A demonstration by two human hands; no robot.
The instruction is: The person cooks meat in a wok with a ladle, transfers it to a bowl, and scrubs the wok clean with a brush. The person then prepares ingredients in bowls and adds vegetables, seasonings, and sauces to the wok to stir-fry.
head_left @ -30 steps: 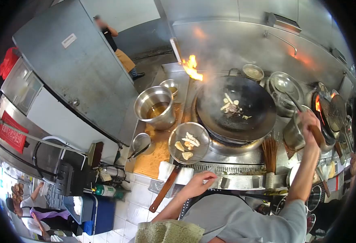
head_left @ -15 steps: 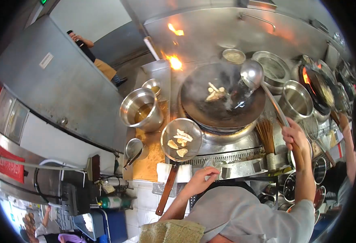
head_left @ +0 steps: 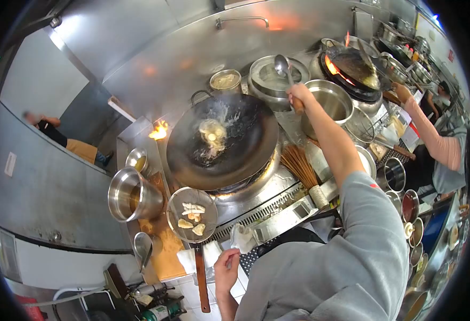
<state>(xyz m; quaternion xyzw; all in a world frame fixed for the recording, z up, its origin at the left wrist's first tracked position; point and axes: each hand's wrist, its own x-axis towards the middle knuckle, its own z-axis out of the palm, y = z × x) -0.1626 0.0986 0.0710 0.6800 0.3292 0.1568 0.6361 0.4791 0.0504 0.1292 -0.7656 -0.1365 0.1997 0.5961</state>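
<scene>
My right hand point(head_left: 299, 96) grips the wooden handle of a metal ladle point(head_left: 281, 65), whose bowl is over a round metal pan by the back wall. Left of it sits a large dark wok point(head_left: 229, 160), steaming, with pale food pieces point(head_left: 212, 134) in splashing liquid. My left hand point(head_left: 227, 267), fingers curled with nothing visible in them, is low in front of the counter. Nearby are a wooden-handled strainer point(head_left: 213, 214) holding several pale pieces and a white cloth point(head_left: 189, 258).
A steel pot point(head_left: 149, 200) and small bowl point(head_left: 137, 159) stand left. Flame point(head_left: 159, 130) rises beside the wok. A bamboo brush point(head_left: 299, 166) lies right, near a deep pot point(head_left: 337, 99). A co-worker's arm point(head_left: 433, 134) reaches toward another wok point(head_left: 347, 67) with fire.
The ladle has moved from over the wok to the back right, my right arm stretching out with it. The liquid in the wok now splashes. My view has turned right.
</scene>
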